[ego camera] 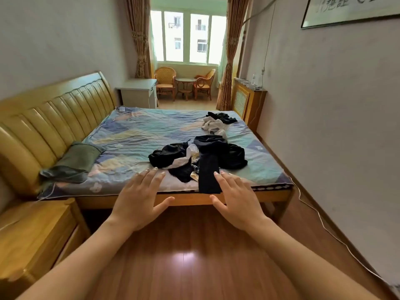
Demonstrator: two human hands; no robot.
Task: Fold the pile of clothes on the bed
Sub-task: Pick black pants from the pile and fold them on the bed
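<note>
Two bare hands, left hand and right hand, are being held flat, fingers straight, gripping nothing, before the black-and-white crumpled clothes pile.

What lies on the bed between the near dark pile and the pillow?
Head view: only bare patterned sheet lies between the dark pile and the green pillow.

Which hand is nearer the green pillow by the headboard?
Left. The left hand hovers open on the green pillow's side of the bed; the right hand is farther off, beside the long dark garment.
</note>
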